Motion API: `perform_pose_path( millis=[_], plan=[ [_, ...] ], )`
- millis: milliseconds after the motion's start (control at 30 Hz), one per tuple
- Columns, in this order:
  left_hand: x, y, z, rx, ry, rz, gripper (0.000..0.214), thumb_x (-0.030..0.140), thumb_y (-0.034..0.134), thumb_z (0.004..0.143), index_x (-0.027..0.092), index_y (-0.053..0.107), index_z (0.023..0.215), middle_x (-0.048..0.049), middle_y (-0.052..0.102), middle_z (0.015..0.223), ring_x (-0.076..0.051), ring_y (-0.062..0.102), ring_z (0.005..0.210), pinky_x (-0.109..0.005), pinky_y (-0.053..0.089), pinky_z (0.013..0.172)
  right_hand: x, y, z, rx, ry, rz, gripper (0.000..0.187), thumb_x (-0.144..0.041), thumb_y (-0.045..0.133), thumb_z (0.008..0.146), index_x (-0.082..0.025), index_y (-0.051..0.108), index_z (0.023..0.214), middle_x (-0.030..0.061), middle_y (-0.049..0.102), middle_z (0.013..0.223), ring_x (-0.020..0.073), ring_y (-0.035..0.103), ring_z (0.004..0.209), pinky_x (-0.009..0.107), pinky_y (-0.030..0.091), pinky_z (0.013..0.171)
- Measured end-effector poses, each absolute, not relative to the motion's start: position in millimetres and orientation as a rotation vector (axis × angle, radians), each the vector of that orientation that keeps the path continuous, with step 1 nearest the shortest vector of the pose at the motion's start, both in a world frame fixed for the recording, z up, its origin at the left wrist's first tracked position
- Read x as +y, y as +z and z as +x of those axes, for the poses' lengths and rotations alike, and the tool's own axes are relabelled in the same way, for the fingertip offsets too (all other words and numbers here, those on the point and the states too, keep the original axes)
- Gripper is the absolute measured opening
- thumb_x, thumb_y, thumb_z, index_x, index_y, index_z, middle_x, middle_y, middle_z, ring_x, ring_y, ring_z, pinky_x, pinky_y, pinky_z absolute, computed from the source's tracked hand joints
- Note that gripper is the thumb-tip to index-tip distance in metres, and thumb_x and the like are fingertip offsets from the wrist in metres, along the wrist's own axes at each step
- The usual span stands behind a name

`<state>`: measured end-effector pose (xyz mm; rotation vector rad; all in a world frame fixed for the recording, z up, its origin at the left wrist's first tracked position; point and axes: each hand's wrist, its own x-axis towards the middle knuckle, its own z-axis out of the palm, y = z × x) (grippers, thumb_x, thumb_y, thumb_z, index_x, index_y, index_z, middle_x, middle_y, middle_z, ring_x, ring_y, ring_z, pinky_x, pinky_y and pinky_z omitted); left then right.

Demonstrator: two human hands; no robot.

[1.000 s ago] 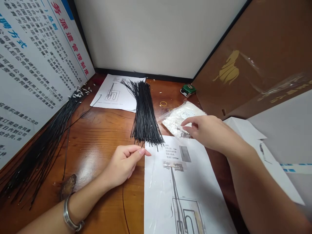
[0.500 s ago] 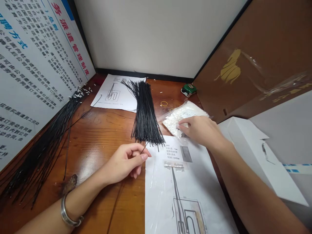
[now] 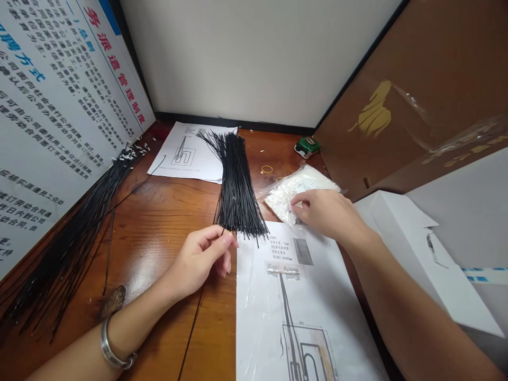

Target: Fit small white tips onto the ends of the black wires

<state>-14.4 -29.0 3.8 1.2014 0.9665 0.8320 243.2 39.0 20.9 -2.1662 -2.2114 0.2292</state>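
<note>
My left hand point(image 3: 200, 259) pinches one thin black wire point(image 3: 194, 330) between thumb and forefinger; the wire trails down toward me over the wooden table point(image 3: 159, 222). Just beyond the fingertips lies a fanned bundle of black wires point(image 3: 237, 185). My right hand point(image 3: 327, 212) rests at the edge of a clear plastic bag of small white parts point(image 3: 296, 190), fingers curled in a pinch on the bag's contents; what they hold is too small to make out. A laminated instruction sheet point(image 3: 293, 307) with a wire drawing lies in front of me.
A second long bundle of black wires point(image 3: 75, 233) with white tips lies along the printed board point(image 3: 51, 106) on the left. Another drawing sheet point(image 3: 190, 151) sits at the back. A green tape measure point(image 3: 307, 146), a rubber band point(image 3: 266, 169) and a white box point(image 3: 416, 248) are on the right.
My left hand has lifted slightly toward the bundle with a single wire now pulled out and trailing toward me. My right hand moved down onto the bag and pinched at it.
</note>
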Motion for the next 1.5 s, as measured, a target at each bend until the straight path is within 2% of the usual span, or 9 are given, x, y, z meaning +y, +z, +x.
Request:
perform_pose_path(
  millis=[133, 400, 567, 667, 733, 833, 1133, 1233, 1500],
  plan=[
    [-28.6, 3.4, -11.9, 0.928, 0.871, 1.162, 0.042, 0.045, 0.048, 0.089, 0.015, 0.054, 0.060, 0.0007, 0.055, 0.048, -0.009, 0.050, 0.044, -0.021, 0.040, 0.049, 37.9, 25.8, 242.9, -2.122, 0.253, -2.163, 0.019, -0.026, 0.050, 0.077, -0.023, 0.068, 0.080, 0.0024, 0.069, 0.076, 0.0189, 0.056, 0.065, 0.028, 0.035, 0.055],
    [-31.0, 0.5, -7.2, 1.060, 0.812, 1.342, 0.027, 0.035, 0.043, 0.093, 0.015, 0.061, 0.097, 0.0026, 0.058, 0.056, -0.008, 0.046, 0.048, -0.020, 0.036, 0.048, 41.0, 24.5, 247.0, -1.962, 0.361, -2.176, 0.005, -0.026, 0.061, 0.071, -0.023, 0.064, 0.071, 0.0012, 0.071, 0.077, 0.0214, 0.059, 0.070, 0.030, 0.037, 0.056],
    [-34.2, -1.1, -4.4, 1.036, 0.789, 1.405, 0.031, 0.037, 0.039, 0.095, 0.015, 0.061, 0.091, 0.0018, 0.057, 0.058, -0.009, 0.047, 0.050, -0.020, 0.036, 0.049, 32.9, 33.4, 233.7, -1.855, 0.235, -2.076, 0.013, -0.032, 0.061, 0.076, -0.021, 0.069, 0.074, 0.0046, 0.066, 0.064, 0.0216, 0.056, 0.061, 0.033, 0.037, 0.056],
    [-34.3, -2.8, -2.2, 0.988, 0.768, 1.380, 0.035, 0.038, 0.037, 0.095, 0.015, 0.060, 0.086, 0.0009, 0.057, 0.057, -0.009, 0.046, 0.048, -0.021, 0.037, 0.048, 22.0, 41.0, 213.3, -1.755, 0.737, -1.732, 0.018, -0.036, 0.063, 0.077, -0.020, 0.071, 0.076, 0.0038, 0.068, 0.074, 0.0130, 0.050, 0.050, 0.029, 0.040, 0.051],
    [-33.5, -3.0, -1.4, 0.990, 0.776, 1.391, 0.034, 0.037, 0.038, 0.095, 0.015, 0.060, 0.083, 0.0003, 0.057, 0.057, -0.009, 0.047, 0.050, -0.021, 0.037, 0.049, 13.5, 44.7, 198.9, -1.695, 1.103, -1.561, 0.021, -0.040, 0.066, 0.076, -0.019, 0.072, 0.077, 0.0020, 0.065, 0.067, 0.0098, 0.044, 0.044, 0.026, 0.037, 0.043],
    [-32.9, -1.5, -0.4, 0.999, 0.799, 1.363, 0.033, 0.037, 0.038, 0.094, 0.015, 0.059, 0.082, 0.0016, 0.055, 0.055, -0.008, 0.045, 0.046, -0.020, 0.036, 0.046, 2.8, 46.7, 183.6, -1.652, 1.299, -1.444, 0.023, -0.041, 0.067, 0.076, -0.019, 0.073, 0.079, -0.0013, 0.057, 0.054, 0.0080, 0.040, 0.041, 0.023, 0.033, 0.040],
    [-35.0, -2.7, -1.9, 0.980, 0.695, 1.400, 0.034, 0.037, 0.039, 0.094, 0.014, 0.059, 0.078, 0.0016, 0.055, 0.054, -0.007, 0.044, 0.044, -0.020, 0.034, 0.045, -4.5, 39.0, 169.6, -1.557, 1.447, -1.422, 0.019, -0.036, 0.062, 0.081, -0.018, 0.062, 0.076, -0.0077, 0.039, 0.046, 0.0056, 0.029, 0.041, 0.019, 0.023, 0.037],
    [-33.4, -3.5, -4.6, 0.949, 0.709, 1.331, 0.030, 0.039, 0.042, 0.093, 0.015, 0.059, 0.085, 0.0025, 0.056, 0.056, -0.008, 0.046, 0.045, -0.020, 0.037, 0.047, -7.1, 37.4, 165.9, -1.559, 1.508, -1.417, 0.018, -0.035, 0.059, 0.083, -0.018, 0.058, 0.076, -0.0068, 0.044, 0.049, 0.0051, 0.027, 0.038, 0.019, 0.020, 0.034],
    [-31.3, -2.5, -3.1, 0.964, 0.815, 1.167, 0.026, 0.039, 0.047, 0.091, 0.015, 0.053, 0.082, 0.0029, 0.056, 0.057, -0.008, 0.052, 0.045, -0.020, 0.041, 0.048, -9.2, 35.2, 167.1, -1.652, 1.456, -1.406, 0.020, -0.035, 0.058, 0.085, -0.019, 0.069, 0.087, -0.0053, 0.046, 0.050, 0.0055, 0.028, 0.038, 0.020, 0.019, 0.034]
  ],
)
